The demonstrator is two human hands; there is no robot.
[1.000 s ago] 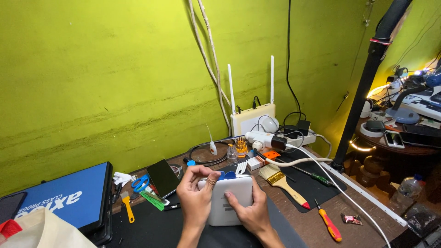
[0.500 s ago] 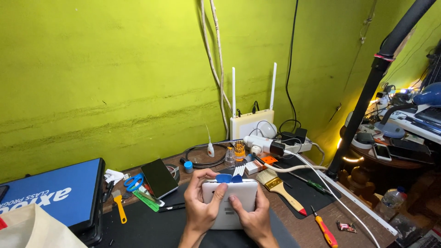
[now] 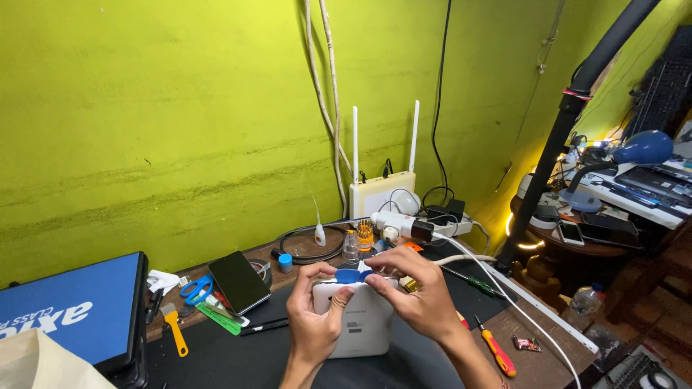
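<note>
- Two hands grip one white rectangular tablet (image 3: 360, 320), back side up, above the black work mat (image 3: 238, 356).
- Left hand (image 3: 313, 320) is closed round the tablet's left edge, thumb on the back.
- Right hand (image 3: 418, 295) pinches a blue plastic pry pick (image 3: 348, 276) at the tablet's top edge.
- Orange-handled screwdriver (image 3: 497, 353) lies near, to the right.

The flat white tablet-like device (image 3: 357, 320) has a smooth, slightly glossy plastic back. The small blue picks (image 3: 351, 275) at its top edge look like thin smooth plastic. It lies over a matt black rubbery work mat (image 3: 238, 356) on a worn brown wooden bench (image 3: 537, 360). The yellow-green wall (image 3: 180, 122) is rough, matt plaster.
</note>
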